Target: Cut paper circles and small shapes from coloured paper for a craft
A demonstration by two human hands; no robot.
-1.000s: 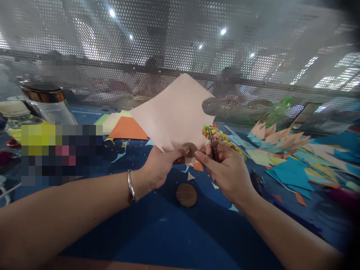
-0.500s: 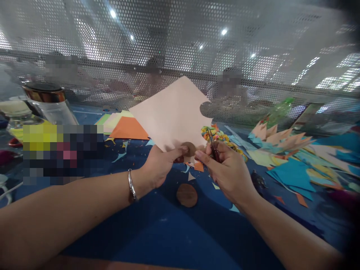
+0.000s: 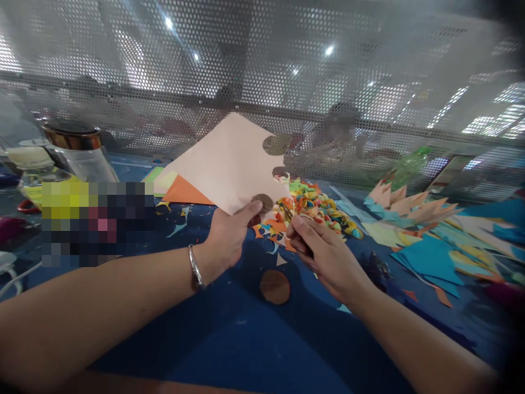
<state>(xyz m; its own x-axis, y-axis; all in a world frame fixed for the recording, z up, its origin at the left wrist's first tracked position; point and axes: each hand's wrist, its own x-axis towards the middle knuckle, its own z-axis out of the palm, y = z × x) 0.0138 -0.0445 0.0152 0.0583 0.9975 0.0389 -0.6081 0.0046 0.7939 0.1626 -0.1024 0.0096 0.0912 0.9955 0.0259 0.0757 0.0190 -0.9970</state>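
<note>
My left hand is closed on a pale pink sheet of paper, its right edge bitten by rounded cut-outs. The thumb presses a small brown disc against the sheet near its lower corner. To the right, clear of the paper, my right hand grips a small pair of scissors; fingers cover most of them and only the metal tips show. On the blue table below, another brown disc lies flat. Behind the right hand is a heap of colourful folded paper pieces.
Orange paper lies stacked at the left, near a lidded jar and a yellow bottle. Pointed folded paper shapes, blue sheets and a green bottle are at the right. A perforated metal screen stands behind.
The sheet has shifted left with my left hand. My right hand has drawn apart from it, and the scissors have turned from pointing upward to pointing left. More of the heap shows.
</note>
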